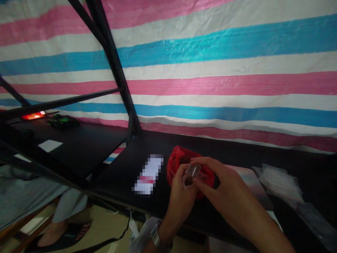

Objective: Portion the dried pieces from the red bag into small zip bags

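Over the black shelf, my left hand is closed round a small clear plastic bag, whose mouth faces up. My right hand pinches the edge of the same bag between thumb and finger. Something dark shows inside the small bag, too unclear to name. Just behind my hands sits an open red plastic bag, with small dark pieces visible in it. Both hands partly hide the red bag.
Flat clear plastic bags are piled at right, beside a shiny silvery flat object. A blurred white label lies left on the black shelf. A black metal frame rises before striped sheeting. A person's sandalled foot shows lower left.
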`<move>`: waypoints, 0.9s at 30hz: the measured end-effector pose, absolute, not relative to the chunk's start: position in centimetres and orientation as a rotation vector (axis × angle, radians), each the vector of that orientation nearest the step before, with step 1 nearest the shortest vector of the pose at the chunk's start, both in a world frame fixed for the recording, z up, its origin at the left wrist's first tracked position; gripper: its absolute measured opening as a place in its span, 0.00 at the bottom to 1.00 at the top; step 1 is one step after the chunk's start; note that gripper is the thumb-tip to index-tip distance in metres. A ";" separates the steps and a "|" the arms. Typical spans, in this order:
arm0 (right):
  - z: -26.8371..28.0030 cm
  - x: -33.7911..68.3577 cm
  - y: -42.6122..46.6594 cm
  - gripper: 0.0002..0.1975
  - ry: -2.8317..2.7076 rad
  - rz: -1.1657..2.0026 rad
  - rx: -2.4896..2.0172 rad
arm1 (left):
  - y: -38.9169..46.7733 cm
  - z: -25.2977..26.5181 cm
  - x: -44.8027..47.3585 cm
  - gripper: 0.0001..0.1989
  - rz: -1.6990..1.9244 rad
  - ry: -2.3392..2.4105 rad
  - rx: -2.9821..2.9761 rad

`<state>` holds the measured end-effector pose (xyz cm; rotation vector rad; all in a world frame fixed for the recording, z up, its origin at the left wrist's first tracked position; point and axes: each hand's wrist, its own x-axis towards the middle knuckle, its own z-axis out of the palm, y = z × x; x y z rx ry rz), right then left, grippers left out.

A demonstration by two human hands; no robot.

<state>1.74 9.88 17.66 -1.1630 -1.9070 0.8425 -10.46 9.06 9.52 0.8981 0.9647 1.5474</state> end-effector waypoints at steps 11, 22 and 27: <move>17.0 1.3 10.7 0.13 -1.778 0.935 -1.119 | 8.3 9.4 -11.5 0.17 1.579 1.014 0.930; 12.3 0.1 15.0 0.10 -1.685 0.912 -1.292 | 7.8 9.3 -12.9 0.10 1.621 1.175 1.100; 12.4 -0.3 14.5 0.12 -1.806 0.729 -1.257 | 7.8 9.0 -13.2 0.09 1.687 1.200 1.178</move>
